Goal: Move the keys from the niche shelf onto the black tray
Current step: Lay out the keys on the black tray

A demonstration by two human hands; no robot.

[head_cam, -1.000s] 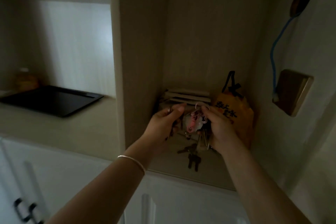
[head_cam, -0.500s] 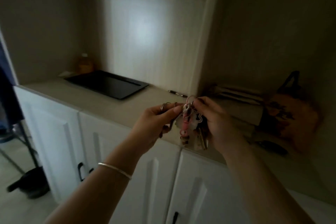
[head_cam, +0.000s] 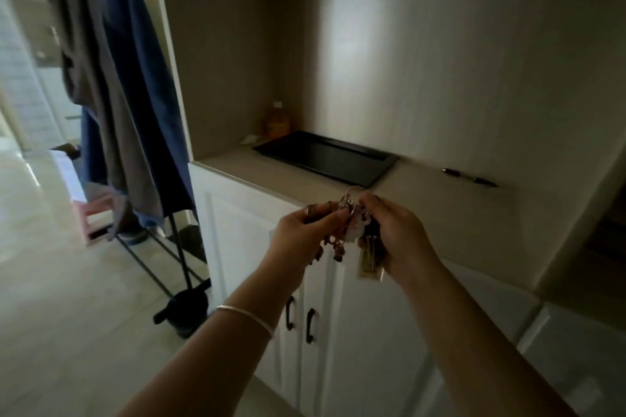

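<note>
A bunch of keys (head_cam: 354,237) with a pinkish charm and a brass key hangs between both hands, in front of the counter's edge. My left hand (head_cam: 298,237) pinches the ring from the left; my right hand (head_cam: 399,240) grips the bunch from the right. The black tray (head_cam: 325,158) lies flat on the beige counter, beyond and slightly left of the hands, with nothing seen on it. The niche shelf is out of view to the right.
A pen (head_cam: 469,177) lies on the counter (head_cam: 440,203) right of the tray. An orange bottle (head_cam: 277,122) stands in the back corner behind the tray. White cabinet doors (head_cam: 338,315) are below. Clothes on a rack (head_cam: 128,78) hang at left.
Both hands have carried the keys out of the niche and leftwards. The view swung left, so the niche left the frame and the tray now lies just beyond the hands.
</note>
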